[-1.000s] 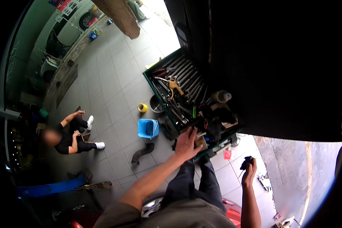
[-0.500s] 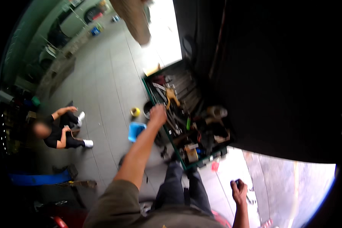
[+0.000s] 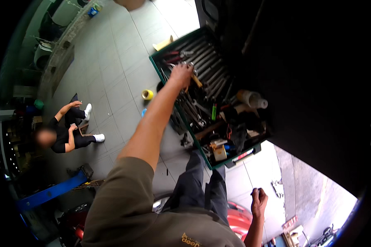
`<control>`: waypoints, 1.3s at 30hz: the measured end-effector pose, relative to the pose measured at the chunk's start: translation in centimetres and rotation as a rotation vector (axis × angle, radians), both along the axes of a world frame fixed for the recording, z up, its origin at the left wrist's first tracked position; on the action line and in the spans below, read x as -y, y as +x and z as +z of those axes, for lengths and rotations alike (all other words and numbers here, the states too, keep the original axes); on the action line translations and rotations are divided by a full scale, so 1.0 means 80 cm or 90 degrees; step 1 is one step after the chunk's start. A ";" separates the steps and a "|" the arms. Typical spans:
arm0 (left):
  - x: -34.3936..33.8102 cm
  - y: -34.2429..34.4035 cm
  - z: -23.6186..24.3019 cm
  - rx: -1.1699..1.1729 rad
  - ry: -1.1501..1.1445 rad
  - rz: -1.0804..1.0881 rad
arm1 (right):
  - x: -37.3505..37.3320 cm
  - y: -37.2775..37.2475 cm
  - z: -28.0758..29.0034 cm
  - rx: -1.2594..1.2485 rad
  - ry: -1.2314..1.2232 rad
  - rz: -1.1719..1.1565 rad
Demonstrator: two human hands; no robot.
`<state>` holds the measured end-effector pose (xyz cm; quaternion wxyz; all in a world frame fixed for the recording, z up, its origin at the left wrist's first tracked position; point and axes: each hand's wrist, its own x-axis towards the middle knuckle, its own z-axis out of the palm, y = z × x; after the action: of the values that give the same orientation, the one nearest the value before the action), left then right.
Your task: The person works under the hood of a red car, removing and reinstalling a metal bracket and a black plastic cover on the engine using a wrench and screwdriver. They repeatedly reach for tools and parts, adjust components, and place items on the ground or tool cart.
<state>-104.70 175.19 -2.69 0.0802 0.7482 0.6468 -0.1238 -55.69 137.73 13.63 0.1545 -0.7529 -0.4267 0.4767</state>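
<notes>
My left hand point(image 3: 181, 75) reaches far forward into a green tool tray point(image 3: 193, 142) and rests on a row of wrenches point(image 3: 212, 68). Its fingers curl down among the tools, and what they grip is hidden. Pliers with red handles point(image 3: 175, 53) lie just beyond the hand. My right hand point(image 3: 258, 201) hangs low beside my leg as a closed fist around a small dark object. The near end of the tray holds dark rags, a green marker point(image 3: 214, 111) and a small box point(image 3: 219, 153).
A large dark vehicle body point(image 3: 313, 82) overhangs the tray on the right. A yellow tape roll point(image 3: 147, 94) lies on the grey tiled floor. Another person point(image 3: 66, 133) sits on the floor at left, near a blue bar point(image 3: 49, 192). Something red point(image 3: 237, 218) is by my feet.
My left arm has stretched further out, from the tray's near end to the wrenches at its far end. My right hand has stayed low at my side.
</notes>
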 end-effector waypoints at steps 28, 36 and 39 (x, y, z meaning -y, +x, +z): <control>0.011 -0.045 0.117 -0.018 0.008 -0.066 | 0.031 -0.089 0.030 -0.064 -0.018 0.011; 0.315 -0.028 0.222 1.094 -0.364 0.486 | 0.007 -0.111 0.084 -0.057 0.110 0.060; 0.462 0.031 0.270 1.263 -0.467 0.535 | 0.009 -0.128 0.097 -0.107 0.256 0.196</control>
<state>-102.21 138.20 18.92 0.8057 0.1715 0.4226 0.3779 -65.96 137.02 21.37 0.2614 -0.5910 -0.6077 0.4615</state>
